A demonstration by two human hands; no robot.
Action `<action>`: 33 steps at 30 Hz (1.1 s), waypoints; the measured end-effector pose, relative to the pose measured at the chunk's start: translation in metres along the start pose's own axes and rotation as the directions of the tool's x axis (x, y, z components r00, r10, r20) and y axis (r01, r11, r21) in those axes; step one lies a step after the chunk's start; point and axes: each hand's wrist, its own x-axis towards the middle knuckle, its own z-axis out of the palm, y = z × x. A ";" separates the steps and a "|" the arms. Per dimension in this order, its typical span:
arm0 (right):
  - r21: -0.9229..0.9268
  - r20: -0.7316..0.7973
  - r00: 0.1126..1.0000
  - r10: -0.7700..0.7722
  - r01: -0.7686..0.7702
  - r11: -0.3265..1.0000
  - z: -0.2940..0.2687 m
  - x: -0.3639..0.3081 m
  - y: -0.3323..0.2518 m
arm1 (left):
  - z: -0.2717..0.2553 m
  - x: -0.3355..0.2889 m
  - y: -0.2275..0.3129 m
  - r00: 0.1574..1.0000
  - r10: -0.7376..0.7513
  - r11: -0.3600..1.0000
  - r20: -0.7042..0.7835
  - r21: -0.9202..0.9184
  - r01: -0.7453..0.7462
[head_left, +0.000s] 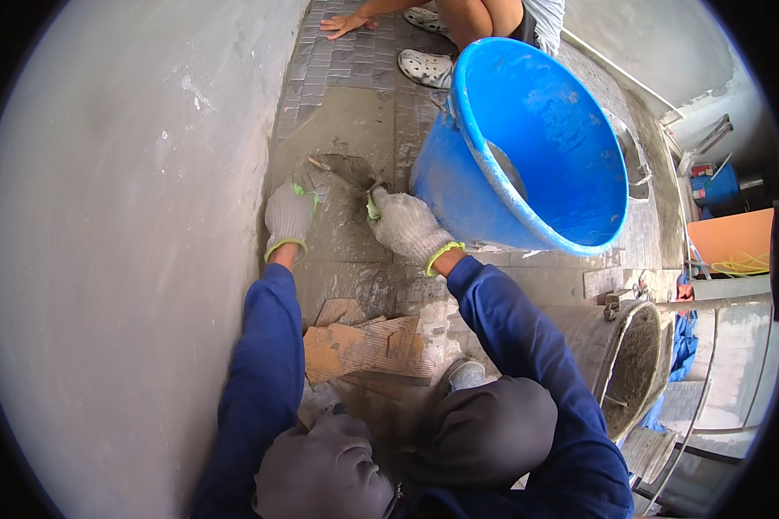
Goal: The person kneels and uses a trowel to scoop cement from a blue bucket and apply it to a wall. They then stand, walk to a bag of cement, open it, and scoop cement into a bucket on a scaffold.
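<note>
My right hand, in a pale knitted glove with a lime cuff, is closed around the handle of a trowel. Its grey, mortar-smeared blade points left, just above wet mortar on the floor. A small orange-brown piece shows at the blade's tip. Close to the foot of the wall is my left hand, in a matching glove. Its fingers point away from me and are mostly hidden, so their grip does not show. Between my feet and the mortar lie broken brown tile pieces with ridged faces.
A plastered grey wall rises along the left. The big blue tub stands beside my right hand. A mortar-crusted bucket lies at right. Beyond, another person's hand rests on grey patterned tiles.
</note>
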 end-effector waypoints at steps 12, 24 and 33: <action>0.073 0.002 0.999 -0.035 0.035 0.997 0.013 -0.009 -0.004 | 0.009 0.002 -0.039 0.999 -0.054 0.974 0.005 -0.221 0.054; 0.045 0.060 0.998 0.020 -0.023 0.999 0.016 -0.004 -0.009 | 0.011 -0.010 -0.017 0.999 -0.033 0.992 -0.021 -0.119 0.030; 0.185 0.080 0.997 0.014 -0.028 0.982 -0.008 -0.028 -0.008 | 0.003 -0.014 -0.024 0.999 -0.035 0.996 0.033 -0.086 0.038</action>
